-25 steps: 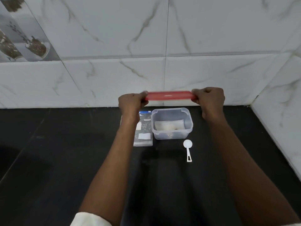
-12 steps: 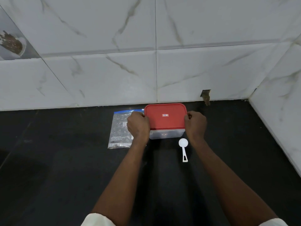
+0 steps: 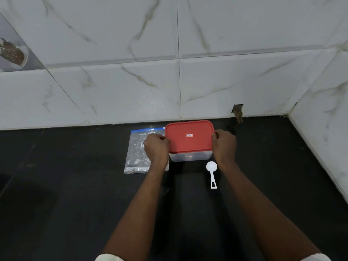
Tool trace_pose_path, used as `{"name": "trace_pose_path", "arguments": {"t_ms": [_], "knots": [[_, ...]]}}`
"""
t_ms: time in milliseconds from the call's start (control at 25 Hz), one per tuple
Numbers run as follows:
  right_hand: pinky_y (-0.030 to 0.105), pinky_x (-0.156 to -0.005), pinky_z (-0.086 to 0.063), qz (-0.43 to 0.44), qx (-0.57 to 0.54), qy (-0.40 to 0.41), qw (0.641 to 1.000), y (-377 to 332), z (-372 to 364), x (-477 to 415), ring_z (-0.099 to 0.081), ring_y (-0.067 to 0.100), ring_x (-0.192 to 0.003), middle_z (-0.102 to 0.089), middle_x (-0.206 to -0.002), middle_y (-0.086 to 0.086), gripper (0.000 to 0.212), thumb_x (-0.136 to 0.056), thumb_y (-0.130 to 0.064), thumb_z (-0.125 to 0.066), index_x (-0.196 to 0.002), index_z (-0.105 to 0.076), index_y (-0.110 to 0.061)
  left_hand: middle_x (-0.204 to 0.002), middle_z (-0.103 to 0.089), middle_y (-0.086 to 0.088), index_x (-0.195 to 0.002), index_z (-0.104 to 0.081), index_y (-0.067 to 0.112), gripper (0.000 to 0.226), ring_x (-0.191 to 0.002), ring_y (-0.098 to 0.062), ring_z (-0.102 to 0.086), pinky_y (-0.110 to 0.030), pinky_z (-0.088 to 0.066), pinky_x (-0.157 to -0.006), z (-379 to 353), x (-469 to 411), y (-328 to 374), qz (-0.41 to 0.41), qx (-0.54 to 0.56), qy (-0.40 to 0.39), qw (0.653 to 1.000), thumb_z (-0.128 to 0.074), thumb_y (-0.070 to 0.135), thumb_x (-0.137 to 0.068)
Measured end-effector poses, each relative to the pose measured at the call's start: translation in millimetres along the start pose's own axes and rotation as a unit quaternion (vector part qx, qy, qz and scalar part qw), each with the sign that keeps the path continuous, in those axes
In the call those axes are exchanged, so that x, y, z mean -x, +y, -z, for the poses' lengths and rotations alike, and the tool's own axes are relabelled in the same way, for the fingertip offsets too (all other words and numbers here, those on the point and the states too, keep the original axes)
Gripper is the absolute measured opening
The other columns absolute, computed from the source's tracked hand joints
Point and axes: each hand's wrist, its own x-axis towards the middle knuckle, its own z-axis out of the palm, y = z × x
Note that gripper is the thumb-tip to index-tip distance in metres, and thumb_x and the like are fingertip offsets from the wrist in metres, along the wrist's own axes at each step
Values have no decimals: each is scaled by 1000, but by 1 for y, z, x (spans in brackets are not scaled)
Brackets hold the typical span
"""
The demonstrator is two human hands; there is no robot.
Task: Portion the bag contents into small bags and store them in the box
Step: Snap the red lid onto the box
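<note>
Closing step: left hand (image 3: 156, 147) and right hand (image 3: 224, 146) grip red lid (image 3: 189, 136) on clear box (image 3: 190, 157); next, likely press edges down.

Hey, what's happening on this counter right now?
A person is closing up a clear box. The red lid sits on top of it, with the left hand and right hand each taking a grip on one short end. I can't tell whether the lid has snapped shut. A zip bag lies flat to the left of the box, and a white scoop lies on the black counter near the right wrist.
</note>
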Motion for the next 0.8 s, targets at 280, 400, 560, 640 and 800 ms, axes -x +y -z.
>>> {"name": "trace_pose_path", "arguments": {"t_ms": [280,400,560,640,800], "knots": [[45,-112,-33,93,90,-78,989,-13,-3,-4,-27,38,-140,-23,-157,19,62,-94,-5,-41,-153,-22,-7,-160,-33,-14,-156,-35,24,55,-145,-35,-33,-47,-36,-114,-16,-17,3,-192,-98,-94,972,-44,18,-103],[47,-121,-14,154,126,-129,971,-15,-10,-17,-2,25,-152,-3,-165,8,60,-101,-30,-34,-155,-16,-11,-167,-17,-14,-159,-28,22,61,-154,-36,-15,-51,-16,-125,-27,-26,-6,-249,-149,-141,947,-27,48,-104],[39,-124,0,156,119,-203,959,-9,-16,-19,7,23,-151,2,-164,9,65,-104,-40,-29,-155,-7,-6,-169,-9,-8,-161,-23,19,57,-152,-31,-24,-46,-29,-121,-34,-26,-11,-252,-122,-187,942,-31,39,-108],[34,-122,4,155,108,-209,959,-9,-17,-20,9,24,-151,1,-164,11,66,-105,-39,-30,-155,-7,-3,-168,-11,-9,-160,-22,17,56,-149,-32,-30,-44,-33,-118,-35,-27,-9,-250,-113,-188,943,-33,35,-109],[34,-122,-2,142,91,-207,964,-8,-21,-23,1,25,-151,-8,-163,13,66,-104,-40,-33,-155,-12,-3,-164,-18,-12,-159,-27,13,54,-145,-32,-36,-42,-35,-116,-38,-31,-8,-244,-109,-184,946,-35,31,-109]]}}
